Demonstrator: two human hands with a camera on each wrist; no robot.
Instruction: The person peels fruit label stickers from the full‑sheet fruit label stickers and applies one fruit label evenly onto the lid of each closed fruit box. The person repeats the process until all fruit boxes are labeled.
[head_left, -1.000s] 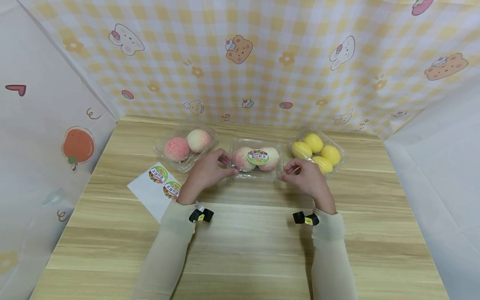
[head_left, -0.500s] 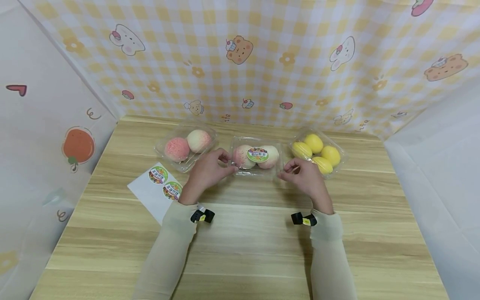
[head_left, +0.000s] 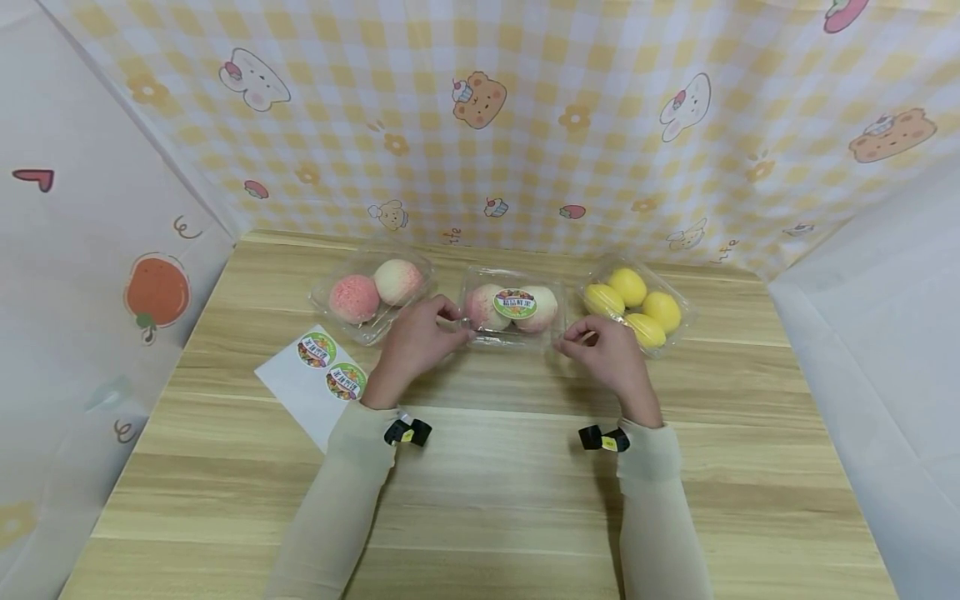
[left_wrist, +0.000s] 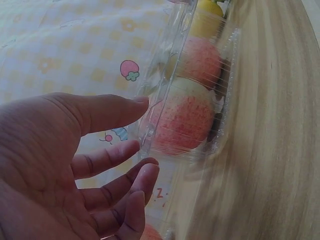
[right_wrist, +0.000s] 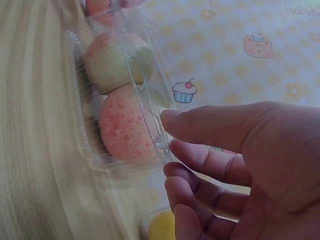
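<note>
In the middle of the table sits a clear plastic clamshell box holding two pink and cream peaches. An oval fruit sticker lies on its lid. My left hand holds the box's near left corner, thumb and fingertips at the rim. At the near right corner, my right hand grips the rim the same way, as the right wrist view shows with the thumb and index finger either side of the edge. The remaining fingers of both hands are loosely bent.
To the left stands another clear box with two peaches. On the right is a clear box of yellow lemons, close to my right hand. A white sheet with two stickers lies partly under my left wrist. A checked cloth hangs behind.
The middle box has slid slightly away, toward the back cloth. Both hands have shifted only a little with it, the right one slightly leftward. The side boxes have stayed put.
</note>
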